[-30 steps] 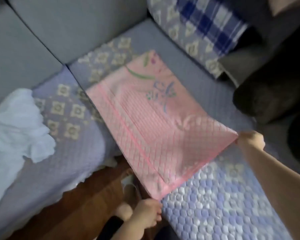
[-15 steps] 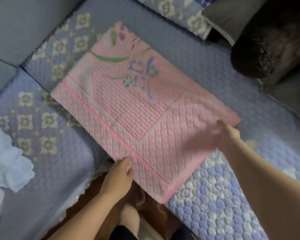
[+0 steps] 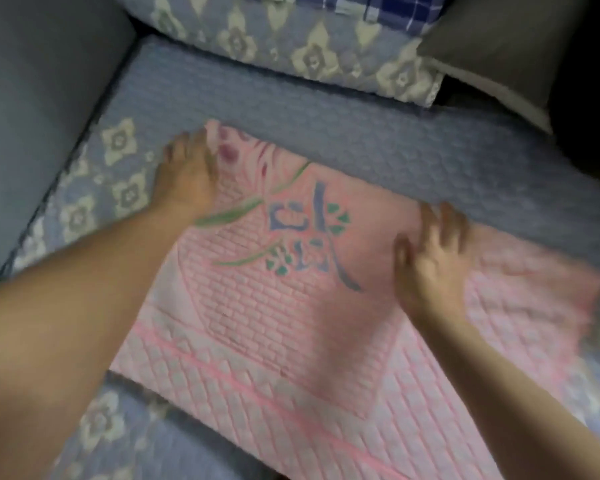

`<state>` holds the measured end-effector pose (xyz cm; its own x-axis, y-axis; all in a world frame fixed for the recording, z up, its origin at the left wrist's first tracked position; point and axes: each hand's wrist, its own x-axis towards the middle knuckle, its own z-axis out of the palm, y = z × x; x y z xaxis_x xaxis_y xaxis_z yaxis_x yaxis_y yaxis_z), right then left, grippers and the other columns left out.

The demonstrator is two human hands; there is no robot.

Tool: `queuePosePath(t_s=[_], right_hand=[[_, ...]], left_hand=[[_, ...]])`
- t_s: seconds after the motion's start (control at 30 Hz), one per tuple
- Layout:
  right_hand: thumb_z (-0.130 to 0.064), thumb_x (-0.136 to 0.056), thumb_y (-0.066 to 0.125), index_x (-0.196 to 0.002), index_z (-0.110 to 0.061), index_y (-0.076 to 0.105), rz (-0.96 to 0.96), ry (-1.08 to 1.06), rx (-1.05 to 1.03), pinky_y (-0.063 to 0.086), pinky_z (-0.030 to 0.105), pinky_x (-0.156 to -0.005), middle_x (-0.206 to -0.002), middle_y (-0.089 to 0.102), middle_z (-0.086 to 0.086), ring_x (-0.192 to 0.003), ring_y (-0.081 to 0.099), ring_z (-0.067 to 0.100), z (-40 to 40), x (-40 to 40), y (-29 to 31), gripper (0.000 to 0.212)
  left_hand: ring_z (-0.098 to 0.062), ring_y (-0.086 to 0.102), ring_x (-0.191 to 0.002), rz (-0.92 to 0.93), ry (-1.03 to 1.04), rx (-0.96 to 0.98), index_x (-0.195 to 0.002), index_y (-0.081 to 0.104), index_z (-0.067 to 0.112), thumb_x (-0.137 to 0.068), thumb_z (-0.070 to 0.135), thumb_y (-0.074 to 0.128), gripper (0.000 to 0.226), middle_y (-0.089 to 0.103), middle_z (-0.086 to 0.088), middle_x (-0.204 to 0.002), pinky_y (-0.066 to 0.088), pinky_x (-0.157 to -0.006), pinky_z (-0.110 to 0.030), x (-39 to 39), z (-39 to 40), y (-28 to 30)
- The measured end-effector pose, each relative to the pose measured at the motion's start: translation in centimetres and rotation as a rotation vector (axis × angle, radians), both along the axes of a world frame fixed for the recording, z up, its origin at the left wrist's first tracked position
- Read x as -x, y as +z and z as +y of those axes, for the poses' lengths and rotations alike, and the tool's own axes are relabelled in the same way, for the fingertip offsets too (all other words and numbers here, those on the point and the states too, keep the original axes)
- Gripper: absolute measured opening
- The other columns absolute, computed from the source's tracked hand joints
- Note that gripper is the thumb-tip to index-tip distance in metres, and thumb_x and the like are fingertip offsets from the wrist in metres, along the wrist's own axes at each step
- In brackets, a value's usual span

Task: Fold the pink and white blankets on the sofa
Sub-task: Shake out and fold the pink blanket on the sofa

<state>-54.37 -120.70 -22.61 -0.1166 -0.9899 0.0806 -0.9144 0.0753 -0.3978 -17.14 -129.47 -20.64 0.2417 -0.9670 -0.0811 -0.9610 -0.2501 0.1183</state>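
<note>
Smoothing the pink blanket (image 3: 291,341) flat on the sofa (image 3: 361,133), a person reaches both hands to its far edge.

Nearest the camera, the blanket's quilted border lies across the seat, already folded to a rectangle and seemingly spread flat so the next fold lands square. Farther in, the right hand (image 3: 433,258) rests on the cloth by the far edge, fingers spread and straight, apparently pressing out slack. The left hand (image 3: 187,174) lies at the far left corner, fingers extended over it; whether they pinch the edge cannot be told through the blur. Half a second ago both hands worked the near edge and right corner; now they have crossed to the far side. Beyond, a floral cushion (image 3: 291,46) backs the seat; the white blanket is out of view.
</note>
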Motion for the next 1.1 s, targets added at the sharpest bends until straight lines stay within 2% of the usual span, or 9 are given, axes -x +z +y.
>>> queuePosePath(t_s=[0.1,0.2,0.3,0.43,0.57,0.63,0.73,0.97,1.1], right_hand=[[-0.042,-0.096,0.042,-0.149,-0.012,0.043,0.089,0.016,-0.076,0.020,0.052,-0.119,-0.156,0.037,0.021,-0.143,0.031,0.044,-3.0,-4.8,-2.6,0.062],[-0.049,-0.097,0.034,-0.155,-0.017,0.033,0.178,0.000,-0.154,0.020,0.055,-0.120,-0.161,0.029,0.017,-0.146,0.026,0.039,-3.0,-4.1,-4.7,0.066],[-0.049,-0.097,0.037,-0.156,-0.018,0.027,0.217,0.007,-0.170,0.015,0.056,-0.121,-0.163,0.022,0.019,-0.148,0.019,0.040,-3.1,-4.0,-4.5,0.068],[-0.048,-0.097,0.040,-0.158,-0.020,0.026,0.292,0.049,-0.141,0.003,0.053,-0.123,-0.166,0.012,0.019,-0.152,0.009,0.042,-2.9,-6.0,-3.8,0.068],[-0.059,-0.098,0.030,-0.159,-0.026,0.017,0.297,0.034,-0.261,0.008,0.057,-0.122,-0.167,0.011,0.013,-0.153,0.010,0.037,-3.4,-5.6,-4.0,0.071],[-0.058,-0.098,0.031,-0.159,-0.025,0.020,0.286,0.038,-0.208,0.003,0.056,-0.123,-0.167,0.010,0.013,-0.153,0.006,0.038,-3.6,-5.5,-3.3,0.071],[-0.058,-0.100,0.025,-0.160,-0.027,0.017,0.310,0.111,-0.213,0.003,0.053,-0.124,-0.168,0.008,0.009,-0.155,0.002,0.034,-1.1,-0.2,-3.1,0.068],[-0.066,-0.088,0.015,-0.159,-0.026,0.014,0.337,-0.527,-0.610,0.003,0.059,-0.122,-0.167,0.004,0.016,-0.152,0.004,0.042,0.3,18.8,-0.6,0.082],[-0.041,-0.095,0.052,-0.158,-0.015,0.023,0.456,-0.034,-0.356,0.006,0.061,-0.121,-0.164,0.011,0.025,-0.152,0.002,0.045,1.0,12.1,-0.2,0.074]], left_hand=[[-0.043,0.045,-0.132,0.216,0.260,-0.103,-0.149,0.039,0.007,-0.097,0.048,0.052,0.068,0.046,-0.026,-0.145,0.038,-0.110,-0.046,-3.5,-7.2,-1.3],[-0.032,0.065,-0.103,0.378,0.270,-0.261,-0.111,0.066,0.014,-0.081,0.073,0.059,0.066,0.068,-0.016,-0.115,0.052,-0.090,-0.037,-4.6,-10.3,-2.2],[-0.022,0.052,-0.081,0.349,0.154,-0.096,-0.093,0.055,0.014,-0.092,0.044,0.065,0.032,0.056,-0.015,-0.089,0.036,-0.066,-0.034,-3.9,-10.8,-2.4],[-0.043,0.054,-0.112,0.072,0.137,0.162,-0.120,0.050,0.004,-0.097,0.031,0.046,0.035,0.054,-0.028,-0.123,0.041,-0.092,-0.050,-2.3,-9.9,-3.6],[-0.045,0.026,-0.145,0.008,-0.120,0.274,-0.151,0.035,0.018,-0.100,0.044,0.039,0.058,0.030,-0.025,-0.156,0.014,-0.119,-0.054,3.3,-4.2,-3.9],[-0.046,0.021,-0.147,-0.016,-0.312,0.143,-0.155,0.032,0.027,-0.101,0.051,0.032,0.059,0.024,-0.019,-0.161,0.014,-0.118,-0.061,5.1,0.1,-5.5],[-0.045,0.014,-0.150,-0.044,-0.294,-0.031,-0.157,0.026,0.033,-0.097,0.058,0.027,0.065,0.018,-0.012,-0.166,0.014,-0.116,-0.067,5.1,1.7,-7.8],[-0.041,-0.003,-0.153,-0.063,-0.249,-0.239,-0.159,0.004,0.038,-0.098,0.063,0.015,0.066,0.000,-0.005,-0.169,0.005,-0.118,-0.068,5.7,1.1,-6.8],[-0.046,0.000,-0.152,0.033,-0.113,-0.127,-0.159,0.019,0.031,-0.101,0.050,0.028,0.062,0.005,-0.016,-0.168,0.004,-0.118,-0.069,12.0,3.7,-3.1]])
